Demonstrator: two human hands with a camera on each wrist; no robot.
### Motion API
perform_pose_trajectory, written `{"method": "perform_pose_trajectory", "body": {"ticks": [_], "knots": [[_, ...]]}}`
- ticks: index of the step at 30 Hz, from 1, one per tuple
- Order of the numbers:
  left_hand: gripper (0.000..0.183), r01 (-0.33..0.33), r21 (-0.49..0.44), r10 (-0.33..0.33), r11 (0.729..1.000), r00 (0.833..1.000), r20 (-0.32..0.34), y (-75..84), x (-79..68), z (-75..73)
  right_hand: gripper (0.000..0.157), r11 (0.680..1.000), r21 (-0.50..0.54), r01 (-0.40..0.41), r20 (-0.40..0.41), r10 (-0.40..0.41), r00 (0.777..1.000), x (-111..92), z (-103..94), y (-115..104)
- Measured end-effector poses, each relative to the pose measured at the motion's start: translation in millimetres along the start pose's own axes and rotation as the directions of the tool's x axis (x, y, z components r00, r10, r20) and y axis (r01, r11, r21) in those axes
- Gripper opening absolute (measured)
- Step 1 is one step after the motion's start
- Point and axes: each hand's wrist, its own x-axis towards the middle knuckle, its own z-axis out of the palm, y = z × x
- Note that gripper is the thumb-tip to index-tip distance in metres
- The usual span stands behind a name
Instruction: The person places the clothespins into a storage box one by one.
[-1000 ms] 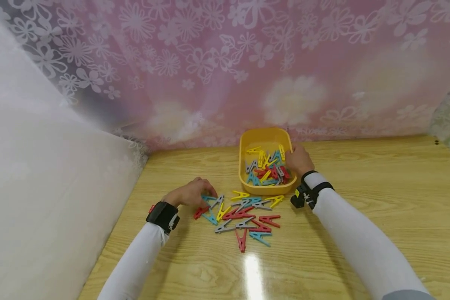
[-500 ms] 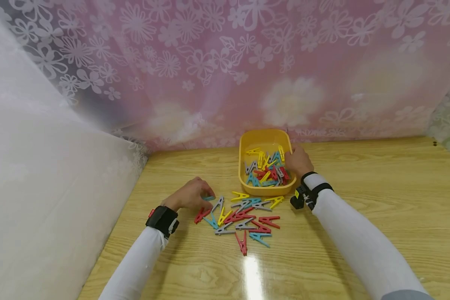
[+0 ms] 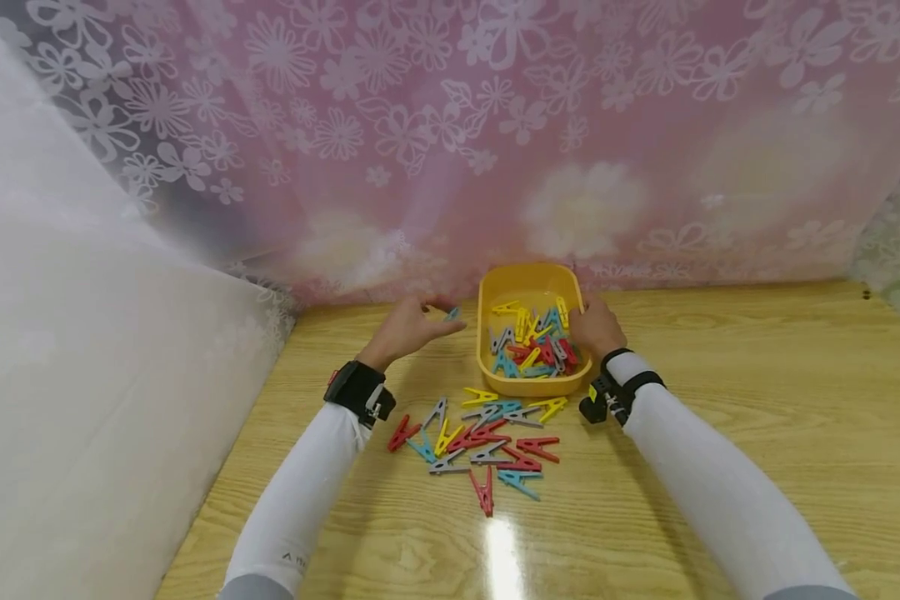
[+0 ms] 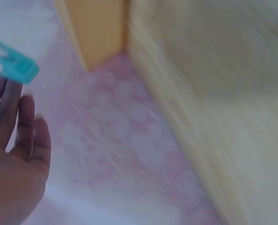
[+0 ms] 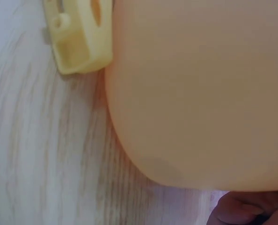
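Between thumb and fingers, my left hand (image 3: pixel 408 332) pinches a blue clothespin (image 3: pixel 452 314), raised just left of the yellow plastic basket (image 3: pixel 534 387). In the left wrist view the same clothespin (image 4: pixel 16 63) sits at the fingertips, with part of the basket (image 4: pixel 94 33) beyond. My right hand (image 3: pixel 598 327) grips the basket's right rim; its fingers inside are partly hidden. Yellow, grey, red and blue clothespins (image 3: pixel 534 333) lie jumbled in the basket. The right wrist view is mostly filled by the basket's outer wall (image 5: pixel 190 98).
Several loose clothespins (image 3: pixel 487 435) in red, grey, blue and yellow are spread on the wooden table (image 3: pixel 390 533) in front of the basket. A yellow clothespin (image 5: pixel 80 37) lies close against the basket wall. A flowered pink curtain (image 3: pixel 435 167) hangs behind the table's back edge.
My left hand has picked up the blue clothespin from the left side of the pile and carried it up and right, close to the basket. The right hand keeps its hold on the rim.
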Motion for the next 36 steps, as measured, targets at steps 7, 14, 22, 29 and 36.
{"method": "perform_pose_trajectory", "body": {"ticks": [7,14,22,29,36], "knots": [[0.046,-0.002,-0.053,0.002,0.999,1.0,-0.003,29.7,32.3,11.5,0.038,1.0,0.01,-0.023,0.023,0.023,0.999,-0.8,9.1,-1.0],[0.045,-0.068,-0.056,0.063,0.996,0.994,-0.086,41.8,42.8,19.5,0.039,1.0,0.007,-0.009,0.04,0.009,0.999,-1.9,15.3,-1.9],[0.037,-0.091,-0.04,0.086,0.995,0.991,-0.1,24.9,32.6,17.1,0.041,1.0,-0.022,0.012,0.034,-0.011,0.999,-1.4,12.2,-1.3],[0.02,-0.007,0.036,0.01,0.999,0.998,-0.067,0.8,9.8,9.5,0.042,0.999,-0.039,0.007,0.02,-0.006,1.0,0.8,5.9,1.1],[0.024,0.147,0.269,-0.177,0.952,0.98,0.091,-29.1,-30.1,-4.7,0.04,0.999,-0.042,0.004,0.014,-0.003,1.0,-0.2,-2.7,-1.1]]}}
